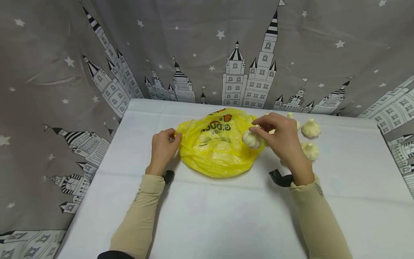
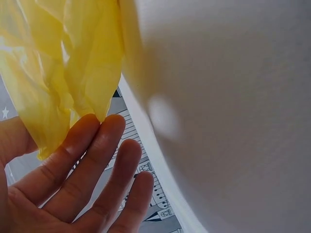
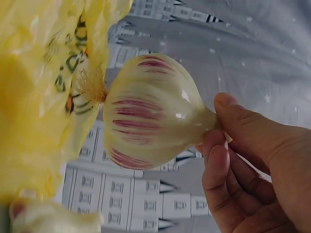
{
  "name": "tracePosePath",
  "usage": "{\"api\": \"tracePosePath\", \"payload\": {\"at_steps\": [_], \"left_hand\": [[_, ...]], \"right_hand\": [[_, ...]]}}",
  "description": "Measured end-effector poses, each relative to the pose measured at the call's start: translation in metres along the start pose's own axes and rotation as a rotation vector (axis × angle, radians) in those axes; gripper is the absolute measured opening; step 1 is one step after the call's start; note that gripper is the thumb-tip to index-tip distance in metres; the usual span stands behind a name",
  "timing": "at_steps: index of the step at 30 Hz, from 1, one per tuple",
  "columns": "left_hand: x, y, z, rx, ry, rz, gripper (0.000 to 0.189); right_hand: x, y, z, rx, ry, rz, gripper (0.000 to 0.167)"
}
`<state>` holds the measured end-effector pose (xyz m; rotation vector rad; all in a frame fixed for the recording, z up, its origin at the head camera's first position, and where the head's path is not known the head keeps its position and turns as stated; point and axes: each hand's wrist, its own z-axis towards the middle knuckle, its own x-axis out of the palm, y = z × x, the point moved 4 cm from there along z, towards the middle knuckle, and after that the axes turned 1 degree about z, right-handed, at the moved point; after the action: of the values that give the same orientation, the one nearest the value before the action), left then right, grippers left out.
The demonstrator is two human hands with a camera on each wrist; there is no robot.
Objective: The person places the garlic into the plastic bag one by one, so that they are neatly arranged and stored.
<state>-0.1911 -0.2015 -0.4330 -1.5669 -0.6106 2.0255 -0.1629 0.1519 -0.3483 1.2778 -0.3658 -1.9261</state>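
Observation:
A yellow plastic bag (image 1: pixel 215 158) with printed letters lies on the table, spread wide. My left hand (image 1: pixel 162 149) pinches its left edge between thumb and forefinger; the other fingers are held apart from the bag (image 2: pixel 82 58) in the left wrist view. Over the bag's right side, my right hand (image 1: pixel 284 138) holds a garlic bulb (image 1: pixel 252 139) by its stem. Seen from the right wrist, this bulb (image 3: pixel 150 116) is cream with purple streaks, and its root tuft points toward the bag. The inside of the bag is mostly hidden.
More garlic bulbs lie right of the bag, among them one at the back (image 1: pixel 311 128) and one nearer (image 1: pixel 310 150); the right hand partly covers others. A white cloth (image 1: pixel 220 219) covers the table. Behind hangs a grey curtain (image 1: pixel 194 32) with castles and stars.

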Motion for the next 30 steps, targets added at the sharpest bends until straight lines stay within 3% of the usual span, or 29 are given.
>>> {"api": "tracePosePath", "payload": {"at_steps": [15, 22, 30], "left_hand": [[0.0, -0.002, 0.001, 0.001, -0.001, 0.004, 0.024], [0.004, 0.001, -0.003, -0.026, 0.035, 0.043, 0.024], [-0.001, 0.0, 0.001, -0.016, 0.017, 0.05, 0.024]], "right_hand": [[0.048, 0.016, 0.039, -0.096, 0.037, 0.083, 0.013], [0.073, 0.019, 0.05, -0.106, 0.097, 0.115, 0.014], [0.097, 0.023, 0.06, -0.126, 0.163, 0.125, 0.014]]}}
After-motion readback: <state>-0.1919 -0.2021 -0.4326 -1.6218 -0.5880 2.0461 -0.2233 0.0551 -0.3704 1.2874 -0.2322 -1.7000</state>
